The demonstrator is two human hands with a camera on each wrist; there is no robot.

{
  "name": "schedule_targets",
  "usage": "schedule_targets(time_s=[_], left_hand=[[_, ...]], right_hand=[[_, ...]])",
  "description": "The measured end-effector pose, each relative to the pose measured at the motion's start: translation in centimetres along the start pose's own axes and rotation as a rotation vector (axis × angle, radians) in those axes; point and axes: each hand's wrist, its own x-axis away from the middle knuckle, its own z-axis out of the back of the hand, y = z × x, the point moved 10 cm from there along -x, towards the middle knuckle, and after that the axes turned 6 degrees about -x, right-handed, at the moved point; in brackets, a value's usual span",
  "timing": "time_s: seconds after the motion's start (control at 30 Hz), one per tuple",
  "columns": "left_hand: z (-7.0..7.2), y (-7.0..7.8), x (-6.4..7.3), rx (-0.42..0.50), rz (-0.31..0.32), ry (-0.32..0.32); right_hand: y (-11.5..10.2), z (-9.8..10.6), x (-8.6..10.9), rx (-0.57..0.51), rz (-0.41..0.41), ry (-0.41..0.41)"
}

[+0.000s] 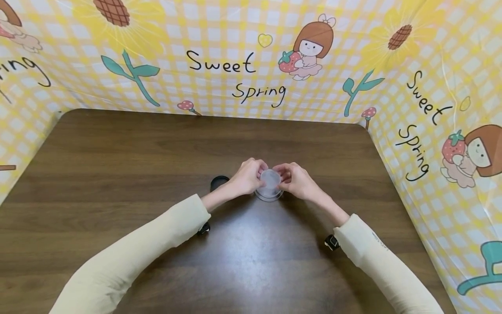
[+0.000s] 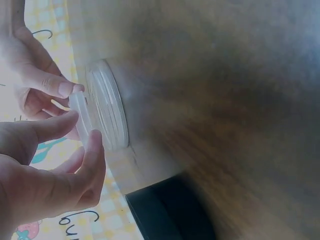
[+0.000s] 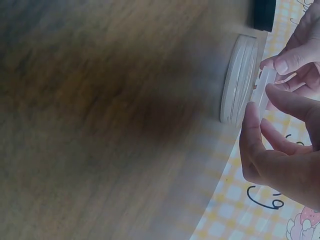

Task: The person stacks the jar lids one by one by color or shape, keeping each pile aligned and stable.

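Observation:
Between the two hands is a small round translucent lid-like disc (image 1: 270, 178), frosted and shallow-rimmed. My left hand (image 1: 248, 175) pinches its left edge, and my right hand (image 1: 298, 180) pinches the right edge. In the left wrist view the disc (image 2: 81, 116) is held just above a wider clear round container (image 2: 111, 107), low and ridged, on the table. Whether disc and container touch is hard to tell. The right wrist view shows the same clear container (image 3: 239, 82) beside the fingertips of both hands.
A black round open container (image 1: 218, 181) stands left of the clear one, partly behind the left forearm. Brown wood-grain table (image 1: 149, 152) lies all around. A yellow checked cloth with cartoon prints (image 1: 235, 26) hangs along the back and sides.

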Motion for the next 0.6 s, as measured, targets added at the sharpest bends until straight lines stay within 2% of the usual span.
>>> schedule_targets(time_s=[0.27, 0.6], left_hand=[[-0.57, -0.75, 0.22, 0.003, 0.053, -0.006], [-0.45, -0.64, 0.25, -0.039, 0.046, 0.034]], right_hand=[[0.14, -0.69, 0.01, -0.024, 0.014, -0.011], [-0.16, -0.97, -0.13, -0.053, 0.034, -0.032]])
